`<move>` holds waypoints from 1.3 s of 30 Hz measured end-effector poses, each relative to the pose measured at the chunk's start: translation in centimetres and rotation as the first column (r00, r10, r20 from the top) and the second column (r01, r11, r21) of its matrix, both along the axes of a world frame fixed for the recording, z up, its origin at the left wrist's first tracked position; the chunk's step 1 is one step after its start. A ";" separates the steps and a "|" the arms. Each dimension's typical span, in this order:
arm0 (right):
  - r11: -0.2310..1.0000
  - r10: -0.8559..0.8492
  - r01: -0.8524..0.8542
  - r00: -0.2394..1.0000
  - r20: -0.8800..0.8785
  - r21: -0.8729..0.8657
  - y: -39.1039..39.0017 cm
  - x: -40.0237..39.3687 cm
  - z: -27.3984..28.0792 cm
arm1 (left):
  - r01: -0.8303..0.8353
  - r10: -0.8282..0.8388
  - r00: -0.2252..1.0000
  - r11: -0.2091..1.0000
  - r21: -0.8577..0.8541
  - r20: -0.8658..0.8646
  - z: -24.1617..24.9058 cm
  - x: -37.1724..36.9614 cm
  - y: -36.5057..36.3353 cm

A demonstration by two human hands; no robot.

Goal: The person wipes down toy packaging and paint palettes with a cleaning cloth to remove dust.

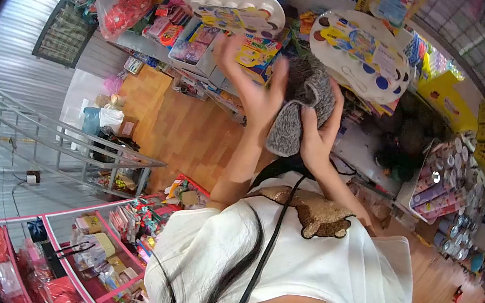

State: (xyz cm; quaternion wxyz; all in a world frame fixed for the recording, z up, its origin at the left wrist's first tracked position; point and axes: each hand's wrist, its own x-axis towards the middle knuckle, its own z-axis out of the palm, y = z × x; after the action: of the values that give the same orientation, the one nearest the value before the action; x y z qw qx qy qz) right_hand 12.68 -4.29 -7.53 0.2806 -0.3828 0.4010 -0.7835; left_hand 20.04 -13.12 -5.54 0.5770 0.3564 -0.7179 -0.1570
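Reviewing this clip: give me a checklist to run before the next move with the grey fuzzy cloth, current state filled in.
1. Right hand has hold of the grey fuzzy cloth: ok, thumb on the near side.
2. Left hand free of other items: ok, fingers spread, nothing seen in it.
3. Left hand touching the cloth: cannot tell; its thumb appears close, but the hand is blurred.
4. Cloth spread flat: not ok, it is bunched and folded over.
5. Cloth apart from the right-hand paint palette: cannot tell; depth is unclear from this single view.
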 end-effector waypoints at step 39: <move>0.986 -0.017 -0.009 0.987 -0.157 -0.164 -5.4 -1.1 1.1 | 0.485 -0.264 0.767 0.836 0.258 -0.585 1.0 -1.3 -3.6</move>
State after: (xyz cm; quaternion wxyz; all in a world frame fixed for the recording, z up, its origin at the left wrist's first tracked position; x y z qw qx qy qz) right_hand 11.56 -9.72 -6.42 0.2137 -0.4648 0.3566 -0.7817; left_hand 18.72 -16.71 -4.53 0.6224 0.2540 -0.5422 -0.5041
